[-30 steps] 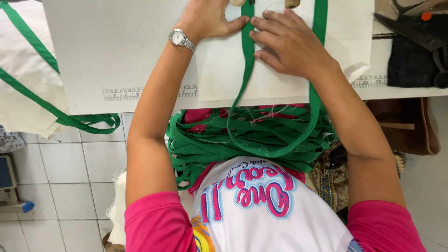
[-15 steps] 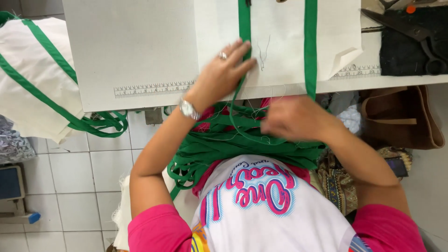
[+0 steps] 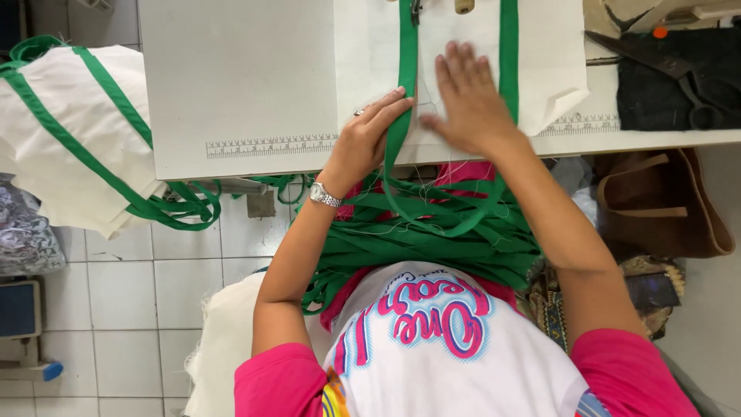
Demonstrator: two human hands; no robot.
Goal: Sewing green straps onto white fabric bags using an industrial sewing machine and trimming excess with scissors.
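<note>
Fingers of the left hand are pinched on the green strap at the worktop edge, while the right hand, which half a second ago was down over the strap pile at 6 o'clock, now lies flat with fingers apart on the white fabric bag toward 12 o'clock. It looks like the strap is being pressed in position on the bag.
</note>
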